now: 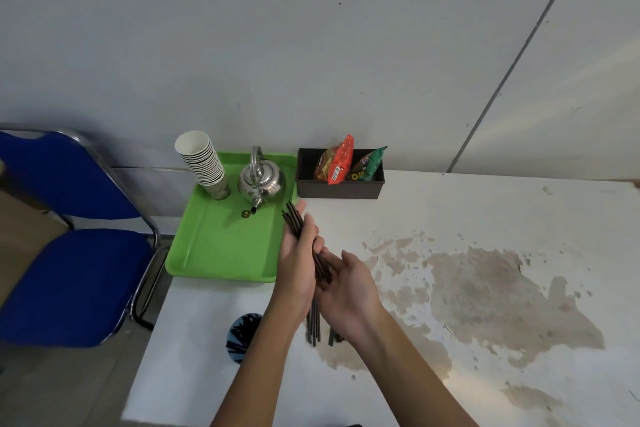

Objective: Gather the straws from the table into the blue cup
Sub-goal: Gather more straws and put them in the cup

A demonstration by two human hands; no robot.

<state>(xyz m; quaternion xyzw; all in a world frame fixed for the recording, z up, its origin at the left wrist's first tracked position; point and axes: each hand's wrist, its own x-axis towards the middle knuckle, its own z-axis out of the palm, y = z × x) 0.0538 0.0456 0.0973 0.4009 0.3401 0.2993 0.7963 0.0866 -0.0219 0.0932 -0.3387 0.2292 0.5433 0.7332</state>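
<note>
My left hand [297, 253] grips a bundle of thin black straws [293, 218], held above the table with the tips pointing away toward the green tray. My right hand [346, 282] lies palm-up under the bundle's near end, fingers apart, touching the straws. More black straws [313, 326] lie on the table below my wrists, partly hidden by my arms. The blue cup [242, 336] stands near the table's left edge, left of my left forearm, with several black straws inside it.
A green tray [221, 246] holds a stack of paper cups [204, 163] and a steel kettle [261, 180]. A dark box [341, 191] with snack packets sits by the wall. A blue chair [69, 274] stands left of the stained white table [485, 288].
</note>
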